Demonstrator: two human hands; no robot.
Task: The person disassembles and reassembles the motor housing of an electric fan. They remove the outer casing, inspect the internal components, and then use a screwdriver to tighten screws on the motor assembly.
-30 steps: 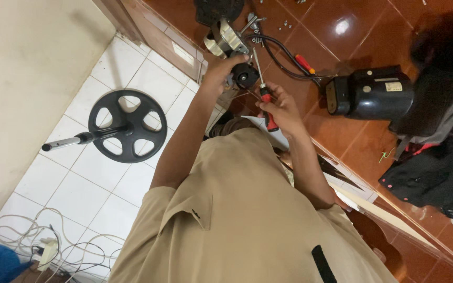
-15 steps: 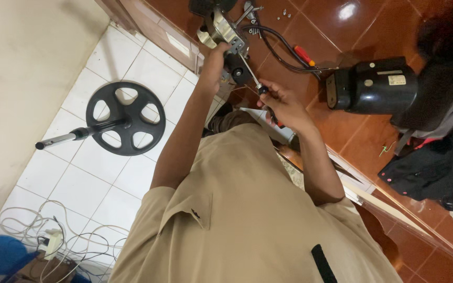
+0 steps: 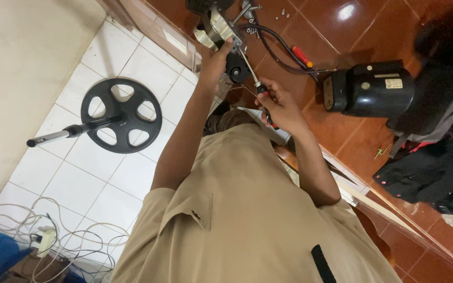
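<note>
My left hand [image 3: 213, 63] is gripping the metal motor assembly [image 3: 217, 27] at twelve o'clock, fingers clamped on its silvery bracket, with a black round part showing just below. My right hand [image 3: 279, 105] is closing its fingers around the screwdriver [image 3: 251, 73], whose thin shaft is pointing up into the bracket. A black cable [image 3: 276, 50] is trailing over the red floor [image 3: 342, 26] toward the black housing [image 3: 370, 89] at two o'clock.

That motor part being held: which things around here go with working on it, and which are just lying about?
In hand:
- left hand gripping the motor part
- right hand holding the screwdriver

Lying about:
- round black stand base
- black motor housing
- white cables
- loose screws
</note>
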